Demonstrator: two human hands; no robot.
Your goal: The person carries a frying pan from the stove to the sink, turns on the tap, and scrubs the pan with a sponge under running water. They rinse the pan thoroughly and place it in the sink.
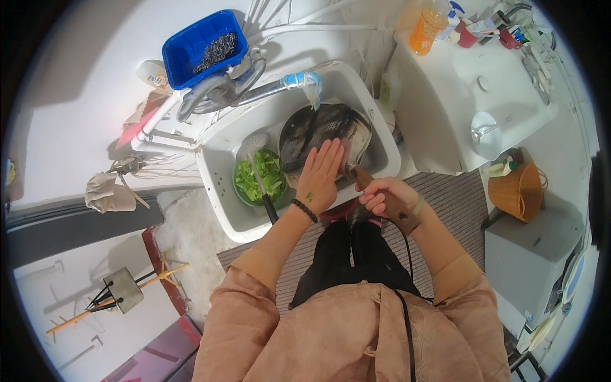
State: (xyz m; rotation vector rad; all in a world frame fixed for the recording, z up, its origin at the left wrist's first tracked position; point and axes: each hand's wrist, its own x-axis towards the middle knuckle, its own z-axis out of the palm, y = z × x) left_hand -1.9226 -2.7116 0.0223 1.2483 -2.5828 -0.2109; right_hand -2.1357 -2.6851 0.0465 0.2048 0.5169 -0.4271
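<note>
A dark wok (312, 131) lies tilted in a white sink (224, 217), its inside wet and shiny. My right hand (389, 196) is closed around its brown wooden handle (363, 179). Flat and extended, my left hand (319, 174) is over the wok's near edge with nothing in it; whether it touches the metal cannot be made out. A bit of green leaf sticks to its back near a beaded bracelet. To its left, a green bowl (238, 193) holds leafy greens (269, 176). A skimmer (256, 160) with a black handle rests across them.
A faucet (262, 91) with a blue-wrapped spout reaches over the sink. Behind it stands a blue basket (179, 52) with a steel-wool scrubber (217, 51). At right are a white counter (444, 95), an orange-liquid bottle (428, 31) and a grey cabinet (530, 253).
</note>
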